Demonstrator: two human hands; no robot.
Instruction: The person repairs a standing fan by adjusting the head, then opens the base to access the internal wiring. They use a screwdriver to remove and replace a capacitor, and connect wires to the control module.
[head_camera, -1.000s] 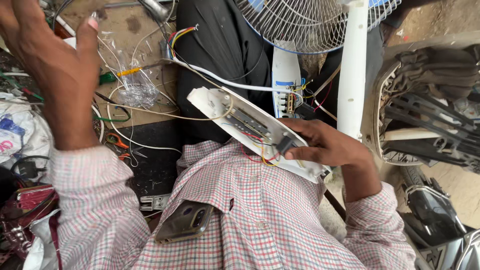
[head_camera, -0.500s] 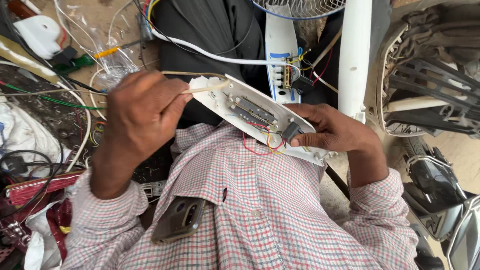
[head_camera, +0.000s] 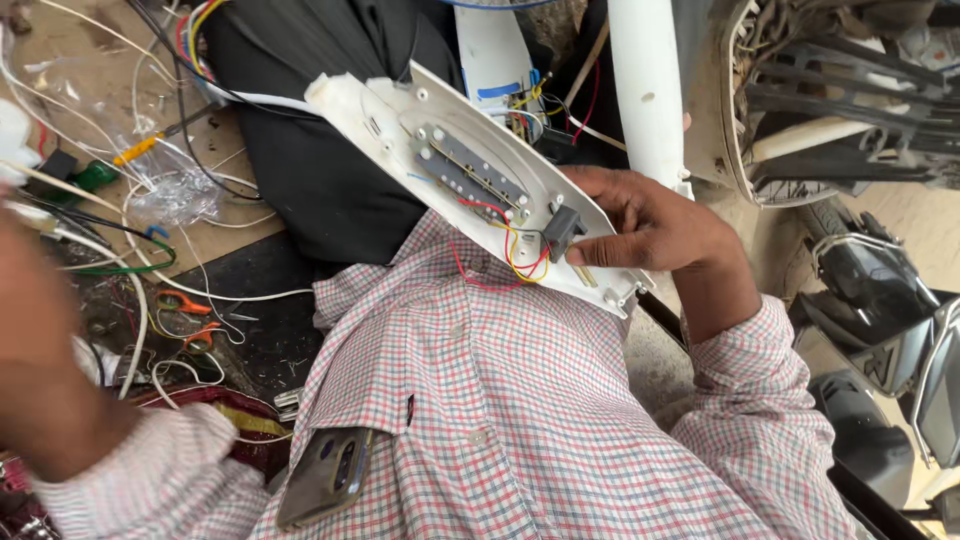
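White plastic panel (head_camera: 480, 180): long, curved, shell-like cover held inner side up, tilted from upper left down to lower right, above the person's chest and the checked shirt (head_camera: 520, 420). Raised rim all round; small screw posts along the edges. A dark grey strip board (head_camera: 470, 172) with a row of pale contacts is fixed along its middle. A small black block part (head_camera: 562, 228) sits near the lower right end. Thin red and yellow wires (head_camera: 510, 250) loop from the board to the block and hang a little over the panel's lower edge onto the shirt.

Right hand (head_camera: 650, 225): fingers curled round the lower right end of the panel, thumb on the inner face just beside the black block; firm hold.

Left hand (head_camera: 45, 350): blurred at the left edge of the view; only forearm and cuff read clearly, so whether the fingers are spread or closed cannot be told. Well apart from the panel.

Surroundings: upper left end of the panel lies over a black cloth (head_camera: 310, 150). Beyond its top edge, a white fan stand (head_camera: 648, 90) and a bundle of coloured wires, close by. Right side crowded by a dark wire guard (head_camera: 840, 90). Left side: floor strewn with white cords, a clear plastic bag (head_camera: 175, 190) and orange-handled scissors (head_camera: 190, 320). A phone (head_camera: 325, 475) pokes from the shirt pocket. Open room lies mainly between panel and left forearm.
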